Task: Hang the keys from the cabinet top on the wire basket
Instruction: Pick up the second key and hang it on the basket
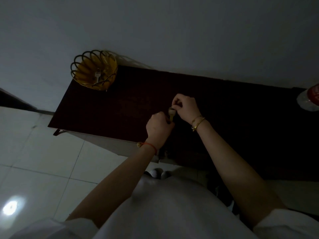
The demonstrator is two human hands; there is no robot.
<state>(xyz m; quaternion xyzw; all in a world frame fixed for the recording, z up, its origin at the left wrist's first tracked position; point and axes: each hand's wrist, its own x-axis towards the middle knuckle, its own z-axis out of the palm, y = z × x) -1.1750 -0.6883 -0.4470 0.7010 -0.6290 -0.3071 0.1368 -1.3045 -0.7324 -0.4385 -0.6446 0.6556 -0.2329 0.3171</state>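
A brass key [172,115] sits between both hands above the middle of the dark cabinet top [107,107]. My right hand [185,106] pinches the key's head from above. My left hand [159,127] is closed around its lower end. The gold wire basket [94,69] stands on the cabinet's far left corner, well left of the hands. A silver key [97,76] hangs inside the basket from its wires.
A clear plastic item with a red part [309,99] lies at the cabinet's right end. A pale wall runs behind the cabinet. Glossy white floor tiles [43,161] lie to the left, with a light glare. My shoes [158,173] show by the cabinet's front edge.
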